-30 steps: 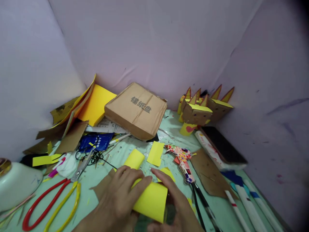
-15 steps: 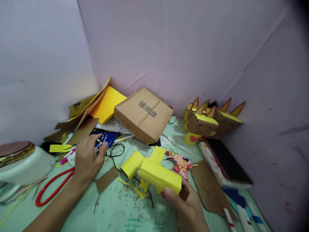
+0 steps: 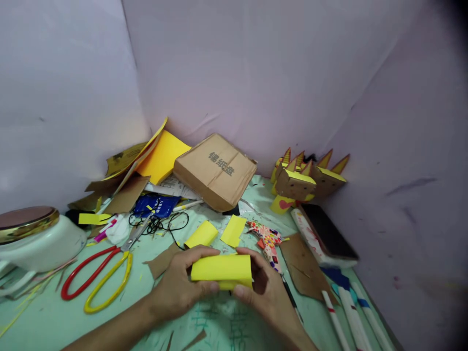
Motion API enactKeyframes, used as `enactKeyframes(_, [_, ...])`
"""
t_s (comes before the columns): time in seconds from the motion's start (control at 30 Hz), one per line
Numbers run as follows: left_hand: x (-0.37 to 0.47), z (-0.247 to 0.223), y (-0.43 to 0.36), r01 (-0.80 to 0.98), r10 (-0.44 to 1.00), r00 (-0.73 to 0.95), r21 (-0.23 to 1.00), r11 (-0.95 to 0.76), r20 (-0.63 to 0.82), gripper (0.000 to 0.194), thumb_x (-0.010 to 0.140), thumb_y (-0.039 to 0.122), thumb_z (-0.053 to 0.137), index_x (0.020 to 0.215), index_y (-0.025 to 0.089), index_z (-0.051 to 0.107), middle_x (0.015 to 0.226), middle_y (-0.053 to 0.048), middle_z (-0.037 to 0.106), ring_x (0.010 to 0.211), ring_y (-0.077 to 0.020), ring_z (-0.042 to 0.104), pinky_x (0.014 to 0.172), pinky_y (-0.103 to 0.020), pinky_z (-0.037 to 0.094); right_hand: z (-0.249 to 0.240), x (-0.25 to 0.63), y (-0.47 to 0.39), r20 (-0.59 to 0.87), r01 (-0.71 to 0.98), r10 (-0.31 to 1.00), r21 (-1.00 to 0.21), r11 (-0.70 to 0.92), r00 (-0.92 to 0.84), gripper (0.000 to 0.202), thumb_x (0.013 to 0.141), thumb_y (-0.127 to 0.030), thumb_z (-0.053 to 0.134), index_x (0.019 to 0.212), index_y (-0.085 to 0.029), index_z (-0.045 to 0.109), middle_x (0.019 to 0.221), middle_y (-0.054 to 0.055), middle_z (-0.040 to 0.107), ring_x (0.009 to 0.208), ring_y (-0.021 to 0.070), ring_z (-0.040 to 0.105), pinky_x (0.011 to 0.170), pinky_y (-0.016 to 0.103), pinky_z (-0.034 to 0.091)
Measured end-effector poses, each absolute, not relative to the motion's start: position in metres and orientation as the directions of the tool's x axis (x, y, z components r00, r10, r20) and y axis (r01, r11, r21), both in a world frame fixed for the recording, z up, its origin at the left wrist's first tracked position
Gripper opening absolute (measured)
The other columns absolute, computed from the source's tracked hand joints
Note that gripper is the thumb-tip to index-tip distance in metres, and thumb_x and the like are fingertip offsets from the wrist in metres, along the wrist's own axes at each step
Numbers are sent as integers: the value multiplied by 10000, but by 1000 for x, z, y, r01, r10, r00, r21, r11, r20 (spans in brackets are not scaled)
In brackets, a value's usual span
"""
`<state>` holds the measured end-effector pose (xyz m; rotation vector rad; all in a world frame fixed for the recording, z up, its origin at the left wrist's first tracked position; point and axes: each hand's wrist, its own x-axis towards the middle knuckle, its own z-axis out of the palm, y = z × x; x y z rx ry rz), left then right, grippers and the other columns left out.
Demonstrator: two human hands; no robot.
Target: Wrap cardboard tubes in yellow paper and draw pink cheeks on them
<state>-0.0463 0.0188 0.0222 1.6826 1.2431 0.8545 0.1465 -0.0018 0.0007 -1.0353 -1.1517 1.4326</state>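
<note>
A yellow paper box (image 3: pixel 222 269) lies lengthwise between my two hands, low over the green tabletop. My left hand (image 3: pixel 183 280) grips its left end, thumb below and fingers above. At the right end, my right hand (image 3: pixel 261 282) holds it with thumb in front and fingers behind. Just beyond the box are a yellow paper roll (image 3: pixel 202 235) and a flat yellow paper strip (image 3: pixel 233 230). A brown cardboard piece (image 3: pixel 163 261) sits partly behind my left hand. Scissors (image 3: pixel 126 253) with one red and one yellow handle lie to the left.
A closed cardboard box (image 3: pixel 215 170) leans at the back beside yellow sheets (image 3: pixel 161 158). Cardboard figures with horns (image 3: pixel 296 183) stand back right, near a dark phone-like slab (image 3: pixel 329 231). Markers (image 3: pixel 353 312) lie front right. A white pot-like object (image 3: pixel 40 243) is at far left.
My left hand has moved right and down from above the scissors to the yellow paper box. The box has turned level between both hands, and the scissors are now uncovered.
</note>
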Motion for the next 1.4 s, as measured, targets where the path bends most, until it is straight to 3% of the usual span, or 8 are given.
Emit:
enactKeyframes(0.23, [-44, 14, 15, 279, 955, 294, 959, -48, -38, 473, 606, 383, 712, 1031, 183, 658, 967, -32, 702, 829, -213, 629, 696, -259, 511, -3, 144, 0, -14, -59, 999, -998, -17, -49, 459, 597, -354, 763, 980, -175, 583, 845, 43, 597, 754, 199, 552, 632, 287, 449])
enactKeyframes(0.4, [-43, 15, 14, 350, 965, 253, 937, -20, -74, 459, 643, 422, 652, 984, 116, 662, 817, -57, 711, 700, -207, 624, 611, -271, 511, -3, 142, -1, -19, -73, 999, -997, -23, -47, 397, 620, -347, 741, 938, -172, 579, 833, 37, 591, 754, 188, 551, 651, 289, 443])
enactKeyframes(0.57, [-44, 18, 16, 305, 952, 305, 949, -75, -23, 450, 635, 431, 669, 975, 135, 660, 860, -49, 717, 758, -213, 634, 645, -260, 513, 0, 142, 1, -37, -135, 996, -990, -47, -80, 580, 507, -275, 808, 1014, -196, 538, 872, 30, 580, 788, 195, 551, 680, 303, 449])
enactKeyframes(0.87, [-40, 17, 16, 328, 921, 387, 940, -88, -49, 511, 665, 415, 642, 1089, 132, 599, 974, -71, 680, 853, -224, 595, 722, -276, 484, -5, 145, 3, 30, -114, 998, -993, 23, -61, 455, 556, -253, 768, 954, -201, 555, 796, 6, 543, 733, 177, 521, 626, 288, 439])
enactKeyframes(1.07, [-44, 20, 19, 284, 784, 606, 958, -53, -136, 463, 643, 461, 655, 956, 120, 650, 732, -17, 592, 629, -141, 475, 524, -222, 359, 1, 153, 1, 74, -59, 976, -996, 63, -206, 513, 572, -269, 796, 1045, -209, 606, 809, -1, 574, 730, 163, 529, 629, 273, 434])
enactKeyframes(1.17, [-43, 17, 17, 205, 679, 702, 974, 92, -213, 444, 635, 449, 679, 919, 110, 639, 695, 2, 540, 597, -114, 426, 516, -220, 305, 8, 155, -3, 82, -10, 952, -997, 82, -294, 608, 577, -288, 808, 1143, -205, 599, 913, 33, 610, 827, 190, 558, 718, 311, 455])
enactKeyframes(1.27, [-40, 11, 15, 75, 636, 740, 967, 243, -217, 538, 569, 402, 740, 1007, 122, 604, 760, -8, 559, 653, -134, 471, 560, -228, 347, 14, 153, -8, 82, -70, 957, -995, 65, -279, 767, 557, -317, 829, 1252, -246, 510, 1179, 87, 546, 1002, 238, 555, 776, 346, 477])
enactKeyframes(1.4, [-41, 4, 15, 35, 704, 699, 989, 141, -125, 602, 560, 338, 764, 1103, 156, 577, 936, -44, 619, 841, -211, 548, 721, -291, 432, 20, 149, -13, 153, -126, 955, -984, 124, -253, 849, 553, -332, 838, 1300, -267, 439, 1268, 107, 494, 1062, 255, 551, 805, 378, 488])
